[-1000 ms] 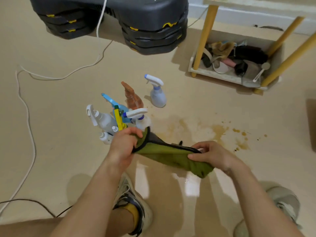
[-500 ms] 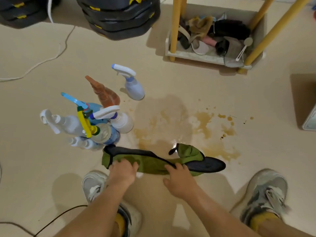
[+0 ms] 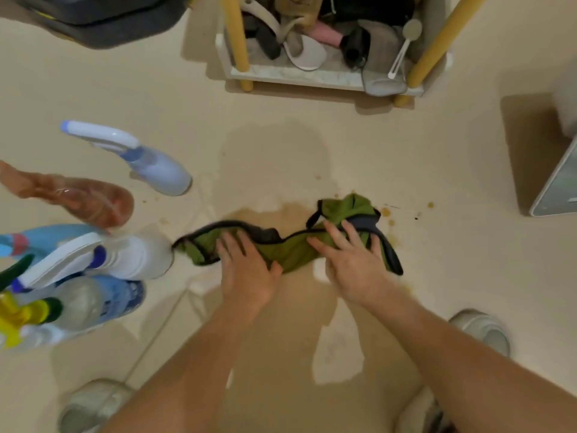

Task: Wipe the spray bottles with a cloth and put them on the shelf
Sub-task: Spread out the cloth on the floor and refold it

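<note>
Left grip (image 3: 246, 270) and right grip (image 3: 352, 267) both lie flat with fingers straight, pressing down on the cloth and curled round nothing. On the floor (image 3: 406, 157), the shelf (image 3: 312, 77) with yellow legs stands far and a little right, its low tray crowded with odds and ends. The spray bottles (image 3: 131, 257) cluster at the left, one pale blue bottle (image 3: 159, 173) a bit farther out; none of them sits on the shelf in view. The green cloth (image 3: 293, 248) is stretched between the grips, lying over a brown spill (image 3: 290, 214). This looks like readying or blotting the cloth, with bottle wiping not yet begun. The next move calls for bunching the cloth in one grip while the other lifts the nearest bottle.
</note>
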